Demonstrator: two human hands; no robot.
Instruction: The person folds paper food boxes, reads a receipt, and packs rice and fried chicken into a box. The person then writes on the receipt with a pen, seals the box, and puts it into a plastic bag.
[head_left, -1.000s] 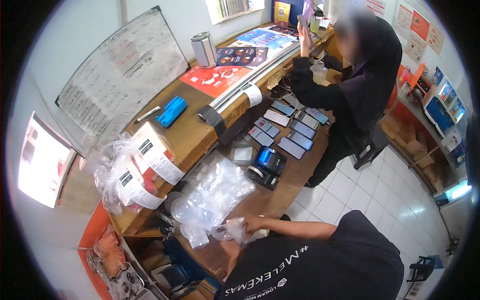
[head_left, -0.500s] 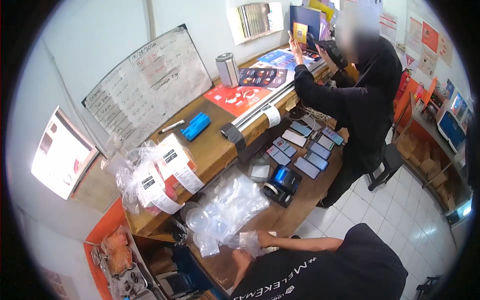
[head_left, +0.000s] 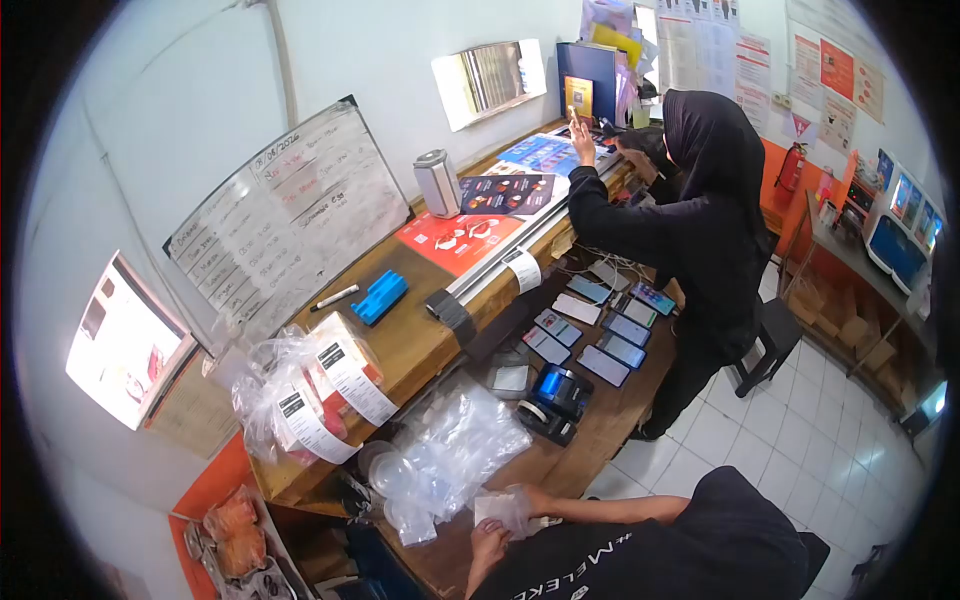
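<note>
Low in the view, my left hand (head_left: 488, 545) pinches the near edge of a small translucent plastic bag (head_left: 492, 508). My right hand (head_left: 537, 503) is on the bag's other side, its fingers partly covered by the film. Something pale shows at that hand, but I cannot make out what it is. Just beyond both hands lies a heap of clear plastic bags (head_left: 465, 430) on the lower wooden desk (head_left: 470, 545). Round clear plastic lids or containers (head_left: 390, 472) sit at the heap's left edge.
A black-and-blue label printer (head_left: 558, 400) and several phones (head_left: 605, 365) lie along the desk. Bagged parcels with receipts (head_left: 320, 400) and a blue tape dispenser (head_left: 380, 297) stand on the raised counter. A co-worker (head_left: 700, 210) in black stands beyond, holding up a phone. A black stool (head_left: 775, 335) stands behind.
My view has shifted slightly. The small bag now spreads wider between my hands. The co-worker has lowered the dark object and turned the head toward the counter.
</note>
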